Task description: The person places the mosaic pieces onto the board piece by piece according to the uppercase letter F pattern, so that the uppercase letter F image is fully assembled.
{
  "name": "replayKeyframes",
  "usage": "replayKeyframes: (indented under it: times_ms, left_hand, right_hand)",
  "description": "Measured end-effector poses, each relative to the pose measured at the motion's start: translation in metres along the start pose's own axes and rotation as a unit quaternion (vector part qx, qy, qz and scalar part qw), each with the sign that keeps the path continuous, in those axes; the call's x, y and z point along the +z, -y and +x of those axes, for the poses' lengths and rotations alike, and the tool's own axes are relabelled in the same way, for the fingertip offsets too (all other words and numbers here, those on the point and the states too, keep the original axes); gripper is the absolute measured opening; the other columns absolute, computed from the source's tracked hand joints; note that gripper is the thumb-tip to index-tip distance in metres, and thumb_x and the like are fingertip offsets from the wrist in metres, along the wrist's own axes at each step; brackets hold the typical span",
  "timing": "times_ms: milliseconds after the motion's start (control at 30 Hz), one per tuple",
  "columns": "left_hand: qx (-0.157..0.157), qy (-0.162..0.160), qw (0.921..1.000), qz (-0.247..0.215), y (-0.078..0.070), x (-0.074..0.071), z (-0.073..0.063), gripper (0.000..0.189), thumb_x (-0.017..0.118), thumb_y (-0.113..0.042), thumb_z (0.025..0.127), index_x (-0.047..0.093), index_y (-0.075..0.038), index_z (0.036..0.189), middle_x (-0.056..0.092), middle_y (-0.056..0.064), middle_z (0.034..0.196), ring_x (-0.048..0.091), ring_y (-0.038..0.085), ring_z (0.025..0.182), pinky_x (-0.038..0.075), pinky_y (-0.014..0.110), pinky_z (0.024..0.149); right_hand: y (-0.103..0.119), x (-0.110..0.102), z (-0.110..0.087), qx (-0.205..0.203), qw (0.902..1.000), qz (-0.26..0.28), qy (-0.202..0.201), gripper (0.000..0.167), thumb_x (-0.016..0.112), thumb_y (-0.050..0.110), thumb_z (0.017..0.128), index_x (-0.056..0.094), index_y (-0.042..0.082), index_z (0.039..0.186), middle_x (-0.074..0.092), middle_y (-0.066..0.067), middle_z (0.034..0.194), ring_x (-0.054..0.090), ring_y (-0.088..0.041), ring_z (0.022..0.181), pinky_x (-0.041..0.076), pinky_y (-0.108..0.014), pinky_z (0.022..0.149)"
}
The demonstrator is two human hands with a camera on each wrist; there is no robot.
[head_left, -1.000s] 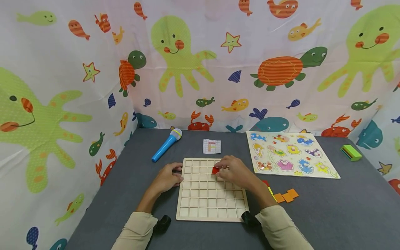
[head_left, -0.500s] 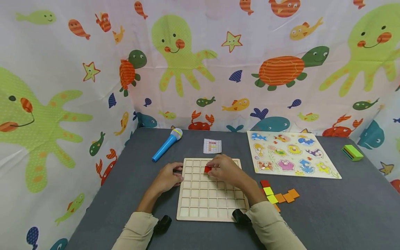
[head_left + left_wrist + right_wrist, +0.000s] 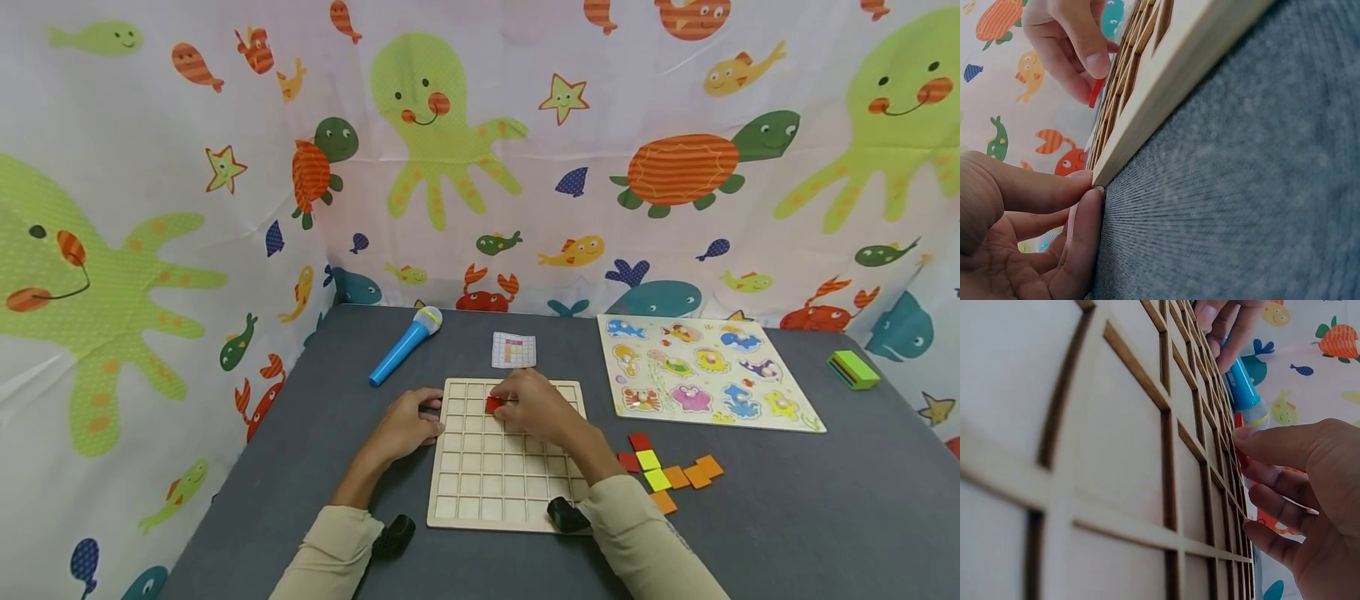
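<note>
Red tile (image 3: 492, 405) pinched in right hand (image 3: 536, 407), held over upper cells of wooden grid board (image 3: 491, 485), pale wood seen in lower cells, board's left edge pinched by left hand (image 3: 403, 427)

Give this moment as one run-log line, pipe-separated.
Left hand: grips grid board, left edge | Right hand: pinches red tile at board's far rows | Loose tiles: right of board | Printed card: beyond board

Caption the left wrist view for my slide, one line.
Left hand holding the board by its edge while the right hand pinches a red tile.
</note>
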State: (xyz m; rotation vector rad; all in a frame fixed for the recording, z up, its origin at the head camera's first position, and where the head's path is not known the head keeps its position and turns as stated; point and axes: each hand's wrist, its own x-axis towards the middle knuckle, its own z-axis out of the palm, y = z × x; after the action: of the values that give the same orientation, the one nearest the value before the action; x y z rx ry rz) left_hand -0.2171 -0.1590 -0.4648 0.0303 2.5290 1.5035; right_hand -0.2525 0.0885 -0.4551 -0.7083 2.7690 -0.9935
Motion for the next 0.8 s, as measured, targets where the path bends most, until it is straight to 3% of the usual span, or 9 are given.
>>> replayKeyframes:
  times_ms: [333, 800]
  left_hand:
    - [-0.006, 0.003, 1.0, -0.004, 0.0019, 0.0003, 0.0005, 0.055, 0.072, 0.004, 0.094, 0.059, -0.003, 0.148, 0.06, 0.016, 0.134, 0.067, 0.023, 0.105, 0.064, 0.037, 0.078]
    - [-0.004, 0.001, 1.0, -0.003, 0.0003, -0.001, 0.0001, 0.054, 0.072, 0.004, 0.094, 0.06, -0.001, 0.146, 0.06, 0.016, 0.133, 0.067, 0.022, 0.104, 0.064, 0.037, 0.078]
  right_hand:
    - [0.002, 0.0005, 0.0007, 0.017, 0.9998, 0.01, -0.004, 0.024, 0.079, 0.01, 0.094, 0.08, 0.008, 0.119, 0.072, -0.001, 0.105, 0.06, -0.02, 0.104, 0.054, -0.04, 0.089]
    - [-0.0013, 0.0007, 0.0005, 0.01, 0.9996, 0.025, -0.001, 0.026, 0.08, 0.008, 0.093, 0.079, 0.007, 0.12, 0.071, -0.002, 0.103, 0.063, -0.018, 0.097, 0.057, -0.039, 0.087]
